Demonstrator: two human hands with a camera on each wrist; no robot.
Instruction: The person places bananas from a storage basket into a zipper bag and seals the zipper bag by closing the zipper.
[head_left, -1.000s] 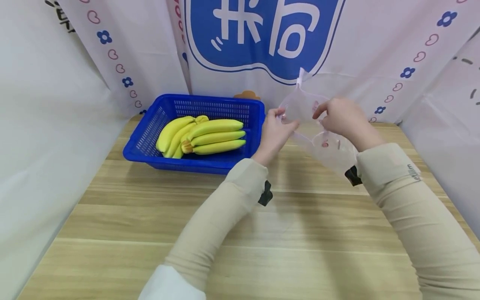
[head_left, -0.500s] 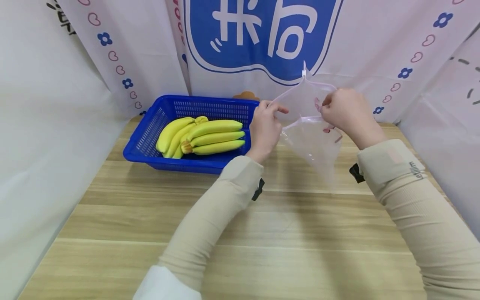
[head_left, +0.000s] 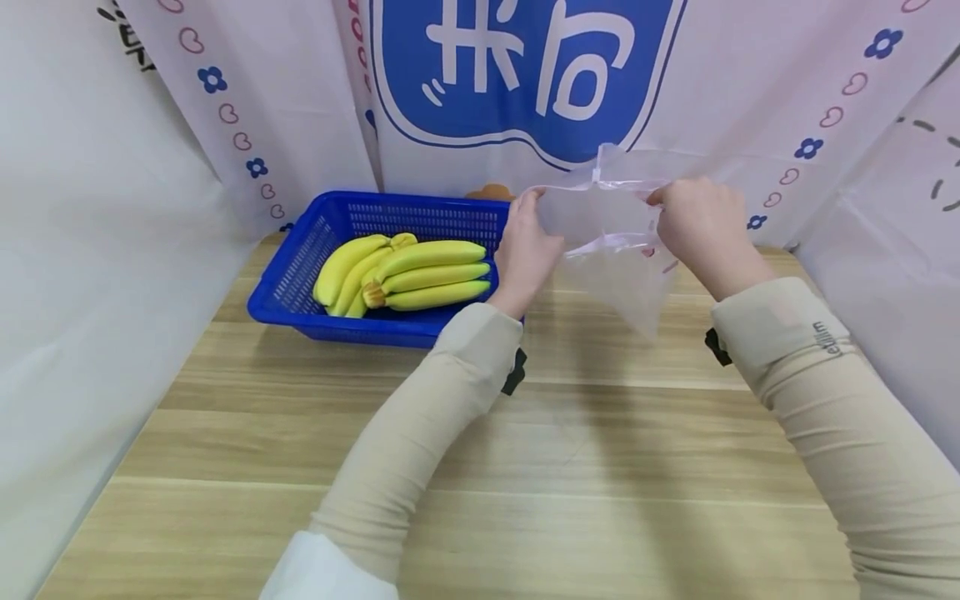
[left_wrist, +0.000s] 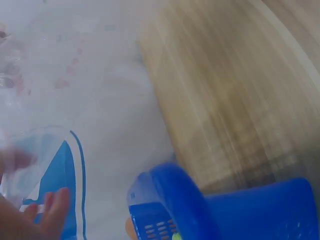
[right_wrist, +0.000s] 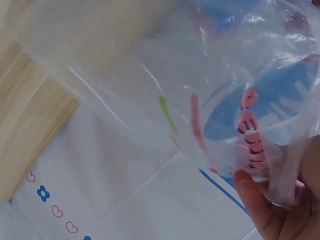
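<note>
In the head view, a clear plastic zip bag (head_left: pixel 618 279) with a pinkish rim hangs above the table, its mouth spread wide and its lower corner pointing down. My right hand (head_left: pixel 701 225) pinches the right side of the rim; in the right wrist view, thumb and fingers hold a fold of the film near pink printed marks. At the left side of the mouth is my left hand (head_left: pixel 525 254), fingers at the back rim and thumb near the front rim. The left wrist view shows the fingers (left_wrist: pixel 59 207) of that hand extended, apart from the thumb.
A blue plastic basket (head_left: pixel 375 332) with several yellow bananas (head_left: pixel 431 275) stands on the wood-grain table (head_left: pixel 480 533), just left of my left hand. Printed white cloth (head_left: pixel 300 92) hangs behind the table, and white sheets close off both sides.
My left hand has moved left, loosening its fingers from a pinch to a spread. The bag's mouth has widened, its rims now level. My right hand keeps its grip, shifted slightly right.
</note>
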